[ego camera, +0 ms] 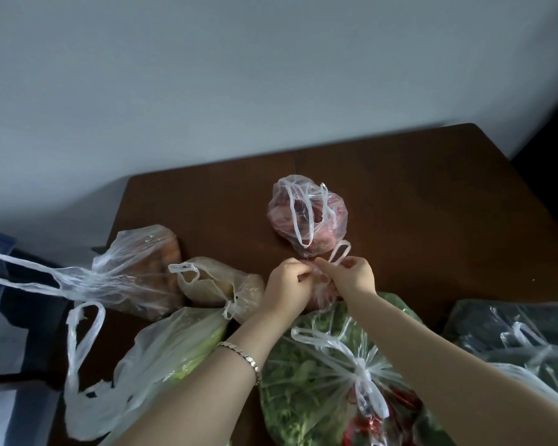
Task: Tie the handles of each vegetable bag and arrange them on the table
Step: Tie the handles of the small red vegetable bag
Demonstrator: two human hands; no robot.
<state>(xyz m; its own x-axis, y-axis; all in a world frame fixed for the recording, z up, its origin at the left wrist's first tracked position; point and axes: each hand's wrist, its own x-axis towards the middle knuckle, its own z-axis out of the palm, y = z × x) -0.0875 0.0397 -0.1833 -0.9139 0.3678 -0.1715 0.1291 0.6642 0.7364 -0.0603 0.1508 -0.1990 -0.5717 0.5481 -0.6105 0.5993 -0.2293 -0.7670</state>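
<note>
Knotting handles of the small bag (323, 293) at centre of the table (432, 204): my left hand (284, 281) and right hand (353, 274) each pinch a loop. The six o'clock leafy bag (303, 381) looks tied; the twelve o'clock red bag (306, 217) is untied.

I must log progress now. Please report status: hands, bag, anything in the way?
Left hand, right hand: both pinching handles of the small bag. Knot not yet done. The red bag close behind, the leafy bag under the arms.

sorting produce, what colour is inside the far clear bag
Reddish-pink, inside the far clear plastic bag; head view.
</note>
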